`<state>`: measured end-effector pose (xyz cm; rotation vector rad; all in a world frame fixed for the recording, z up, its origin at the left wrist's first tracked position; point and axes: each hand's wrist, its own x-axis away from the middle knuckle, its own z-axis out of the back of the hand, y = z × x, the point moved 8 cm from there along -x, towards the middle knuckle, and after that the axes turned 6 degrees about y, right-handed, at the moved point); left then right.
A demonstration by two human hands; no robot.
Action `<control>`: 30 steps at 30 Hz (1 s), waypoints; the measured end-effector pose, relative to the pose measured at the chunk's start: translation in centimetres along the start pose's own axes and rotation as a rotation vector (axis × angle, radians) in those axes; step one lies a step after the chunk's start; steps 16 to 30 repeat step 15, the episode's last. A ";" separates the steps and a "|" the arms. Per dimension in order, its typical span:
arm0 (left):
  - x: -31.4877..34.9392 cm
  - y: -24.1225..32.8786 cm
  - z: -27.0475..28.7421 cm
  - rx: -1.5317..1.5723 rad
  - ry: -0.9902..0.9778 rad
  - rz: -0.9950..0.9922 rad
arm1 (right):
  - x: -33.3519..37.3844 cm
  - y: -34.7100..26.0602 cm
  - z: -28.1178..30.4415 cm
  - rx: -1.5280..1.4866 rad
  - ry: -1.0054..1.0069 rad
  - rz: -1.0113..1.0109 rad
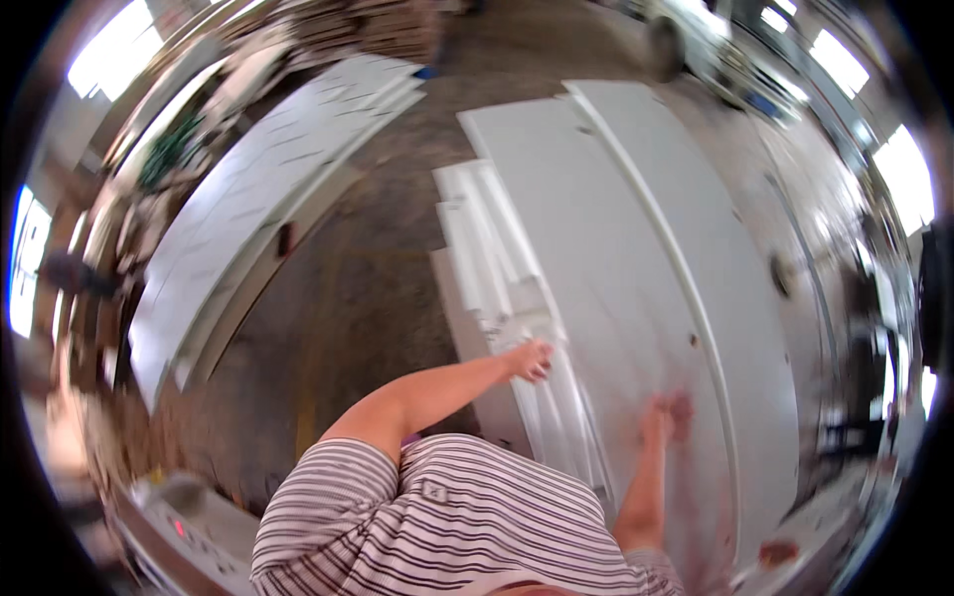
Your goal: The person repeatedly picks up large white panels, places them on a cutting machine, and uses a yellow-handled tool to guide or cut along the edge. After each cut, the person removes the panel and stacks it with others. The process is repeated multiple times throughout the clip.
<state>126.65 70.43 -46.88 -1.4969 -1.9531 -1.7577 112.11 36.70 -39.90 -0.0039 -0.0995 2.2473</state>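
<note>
My left hand [530, 361] is at the near part of a pile of narrow white strips [484, 233], beside the edge of a wide white panel [586, 238]. Its fingers are curled closed, and whatever they may hold is too small to make out. Over the near part of the wide panel is my right hand [670, 413], smeared by motion. Its fingers do not show clearly, and I cannot tell whether it touches the surface. A second long white panel [696, 209] lies along the right side of the first.
At the left stands a stack of white boards [268, 164] with dark slots. Flat brown sheets [388, 25] are piled at the far left. Concrete floor [363, 288] runs between the stacks. A white vehicle [696, 40] is at the far right, and a pale machine [194, 517] at the near left.
</note>
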 end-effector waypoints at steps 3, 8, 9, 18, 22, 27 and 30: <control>9.7 -4.2 5.2 -0.406 0.038 -0.256 | 4.1 -1.3 1.9 0.018 0.042 -0.132; 22.7 -16.8 22.5 -0.474 0.459 -0.145 | 15.4 -20.3 4.2 -0.518 0.249 0.523; 25.5 -19.7 26.3 -0.515 0.590 -0.153 | 18.6 -25.5 2.6 -0.654 0.118 0.619; 38.1 -33.6 40.2 -0.081 0.975 0.004 | 36.6 -48.2 -5.2 -0.815 -0.573 0.826; 38.1 -33.6 40.2 -0.081 0.975 0.004 | 36.6 -48.2 -5.2 -0.815 -0.573 0.826; 38.1 -33.6 40.2 -0.081 0.975 0.004 | 36.6 -48.2 -5.2 -0.815 -0.573 0.826; 38.1 -33.6 40.2 -0.081 0.975 0.004 | 36.6 -48.2 -5.2 -0.815 -0.573 0.826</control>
